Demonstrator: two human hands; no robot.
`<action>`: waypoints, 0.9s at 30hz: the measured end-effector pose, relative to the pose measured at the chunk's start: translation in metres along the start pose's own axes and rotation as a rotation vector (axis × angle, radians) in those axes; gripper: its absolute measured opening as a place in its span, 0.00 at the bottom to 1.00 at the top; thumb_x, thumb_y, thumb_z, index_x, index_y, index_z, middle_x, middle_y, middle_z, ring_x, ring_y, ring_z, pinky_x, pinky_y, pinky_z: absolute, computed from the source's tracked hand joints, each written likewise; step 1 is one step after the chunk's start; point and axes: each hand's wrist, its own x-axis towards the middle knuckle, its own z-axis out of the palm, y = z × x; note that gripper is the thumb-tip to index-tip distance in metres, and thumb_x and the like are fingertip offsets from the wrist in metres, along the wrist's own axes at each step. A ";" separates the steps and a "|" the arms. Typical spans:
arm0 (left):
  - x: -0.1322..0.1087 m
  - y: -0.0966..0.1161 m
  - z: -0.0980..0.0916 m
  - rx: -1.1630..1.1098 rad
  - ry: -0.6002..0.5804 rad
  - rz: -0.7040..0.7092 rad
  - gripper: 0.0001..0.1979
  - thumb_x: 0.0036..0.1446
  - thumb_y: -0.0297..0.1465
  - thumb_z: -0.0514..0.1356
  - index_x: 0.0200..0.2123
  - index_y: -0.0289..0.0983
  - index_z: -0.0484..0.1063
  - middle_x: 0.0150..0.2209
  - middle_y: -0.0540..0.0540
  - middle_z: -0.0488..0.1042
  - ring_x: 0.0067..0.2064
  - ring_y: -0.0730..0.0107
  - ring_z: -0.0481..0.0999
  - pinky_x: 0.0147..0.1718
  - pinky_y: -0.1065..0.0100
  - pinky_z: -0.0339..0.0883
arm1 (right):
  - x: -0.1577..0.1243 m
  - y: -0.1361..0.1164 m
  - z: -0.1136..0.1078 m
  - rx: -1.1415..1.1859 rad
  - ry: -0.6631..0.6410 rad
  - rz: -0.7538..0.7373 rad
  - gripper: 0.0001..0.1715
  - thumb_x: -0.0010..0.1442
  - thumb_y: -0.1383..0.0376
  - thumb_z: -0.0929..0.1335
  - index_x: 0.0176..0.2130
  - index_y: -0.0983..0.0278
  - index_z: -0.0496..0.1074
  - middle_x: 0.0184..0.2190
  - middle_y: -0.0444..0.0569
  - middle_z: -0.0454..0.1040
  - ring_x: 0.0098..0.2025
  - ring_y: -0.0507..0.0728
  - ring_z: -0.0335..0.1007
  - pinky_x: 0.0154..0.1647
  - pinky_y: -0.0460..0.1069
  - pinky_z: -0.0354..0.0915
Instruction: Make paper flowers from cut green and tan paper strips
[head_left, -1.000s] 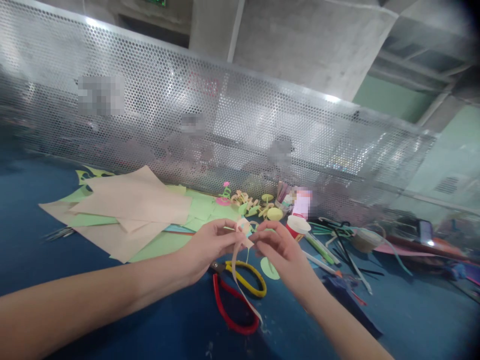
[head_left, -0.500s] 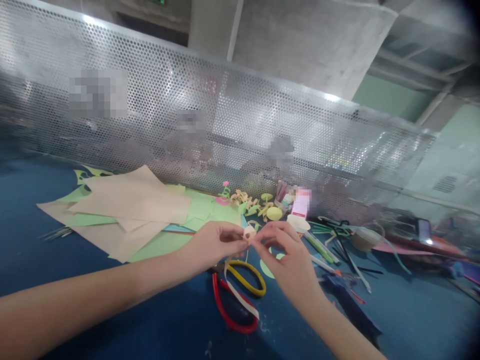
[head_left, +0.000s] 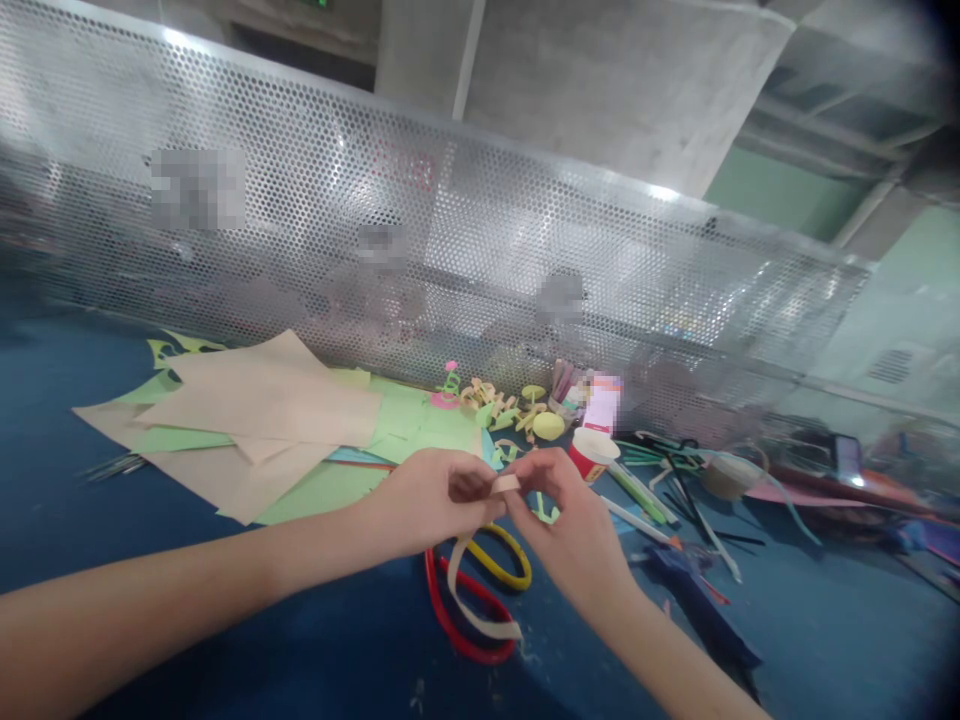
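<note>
A narrow cream paper strip (head_left: 505, 484) is pinched between my left hand (head_left: 442, 495) and my right hand (head_left: 559, 500), which meet at the centre. Both hands are closed on it. From below my left hand a long curled tail of pale paper hangs down across the scissors (head_left: 469, 640), whose handles are red and yellow. The scissor blades are hidden under my left hand. Just past my right hand stands a red and white paper cup (head_left: 594, 455).
Cream and green paper sheets (head_left: 262, 400) are piled at the left. Small paper pieces (head_left: 491, 400) and a pink box (head_left: 602, 403) stand by the perforated metal screen (head_left: 480, 260). Pipe cleaners, a tape roll (head_left: 726, 476) and a dark blue object (head_left: 705, 610) lie at the right.
My right hand has moved slightly left and down, uncovering more of the cup. The paper between my fingers has turned from a small loop to a flat band, and its tail bows further left.
</note>
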 end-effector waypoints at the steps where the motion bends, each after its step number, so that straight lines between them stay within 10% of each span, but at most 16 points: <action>1: 0.000 -0.001 0.001 -0.023 -0.008 -0.001 0.10 0.50 0.35 0.56 0.34 0.37 0.72 0.30 0.48 0.74 0.33 0.69 0.73 0.33 0.71 0.65 | 0.001 0.001 0.000 0.055 -0.003 0.033 0.06 0.55 0.67 0.64 0.35 0.61 0.60 0.31 0.44 0.69 0.32 0.52 0.68 0.35 0.47 0.64; 27: 0.000 0.005 -0.002 0.119 0.083 0.055 0.10 0.51 0.29 0.53 0.38 0.38 0.69 0.30 0.51 0.73 0.31 0.74 0.72 0.31 0.73 0.64 | 0.015 -0.004 -0.019 0.219 -0.296 0.250 0.10 0.53 0.60 0.67 0.32 0.64 0.70 0.27 0.45 0.73 0.31 0.52 0.69 0.32 0.45 0.65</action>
